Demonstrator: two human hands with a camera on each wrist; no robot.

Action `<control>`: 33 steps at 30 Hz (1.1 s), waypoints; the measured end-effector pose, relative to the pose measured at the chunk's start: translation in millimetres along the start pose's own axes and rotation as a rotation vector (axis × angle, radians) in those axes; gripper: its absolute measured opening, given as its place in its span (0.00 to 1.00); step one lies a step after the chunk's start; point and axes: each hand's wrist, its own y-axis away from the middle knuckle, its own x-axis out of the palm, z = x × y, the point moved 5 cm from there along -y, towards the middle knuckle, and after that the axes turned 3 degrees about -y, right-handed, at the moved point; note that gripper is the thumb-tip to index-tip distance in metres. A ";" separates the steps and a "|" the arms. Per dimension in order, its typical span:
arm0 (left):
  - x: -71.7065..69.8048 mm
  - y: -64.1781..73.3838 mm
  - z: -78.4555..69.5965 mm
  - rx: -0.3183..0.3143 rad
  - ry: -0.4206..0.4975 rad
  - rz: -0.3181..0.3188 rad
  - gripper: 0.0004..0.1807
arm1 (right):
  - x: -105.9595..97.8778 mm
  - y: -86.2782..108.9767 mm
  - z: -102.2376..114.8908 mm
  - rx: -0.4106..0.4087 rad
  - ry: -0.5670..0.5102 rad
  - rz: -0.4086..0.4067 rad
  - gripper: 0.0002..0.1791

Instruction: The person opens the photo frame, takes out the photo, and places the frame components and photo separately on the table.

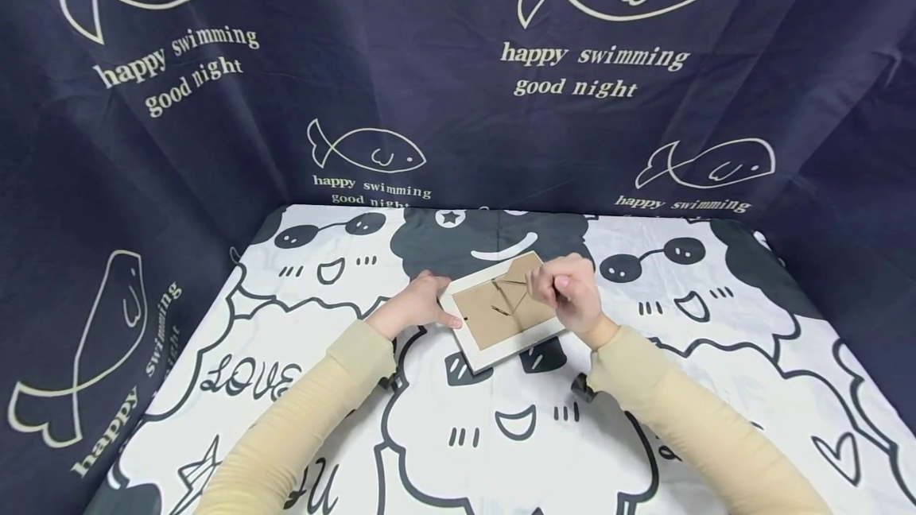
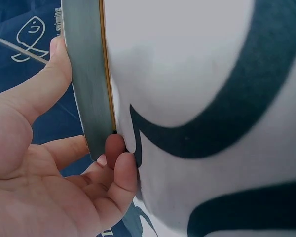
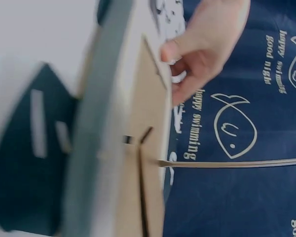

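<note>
Left hand (image 1: 424, 303) grips frame (image 1: 495, 326) edge (wide sheet (image 1: 508, 467) around)

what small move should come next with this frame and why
I'd probably ease the thin rod gently with the right hand: one end appears at or near the brown backing, while the left hand holds the frame by its edge.

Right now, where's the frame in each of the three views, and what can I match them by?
Head: the frame lies just below and right of centre, brown back up.
Left wrist: the frame is an edge-on grey-green strip, upper left, cut by the top border.
Right wrist: the frame runs top to bottom, left of centre, blurred.
Shared landmark: the navy fish curtain, behind the table, then at left, then at right.
</note>
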 end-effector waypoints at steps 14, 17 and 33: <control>-2.3 1.2 -2.5 0.005 -0.010 0.006 0.47 | -21.9 -46.1 -29.9 0.179 -0.115 -0.108 0.25; -2.3 1.0 -3.3 0.008 -0.014 0.006 0.47 | -29.3 -53.1 -39.8 0.231 -0.144 -0.120 0.24; -0.6 1.6 -1.0 -0.037 -0.008 0.016 0.47 | -50.0 -93.8 -85.9 0.515 -0.178 -0.308 0.20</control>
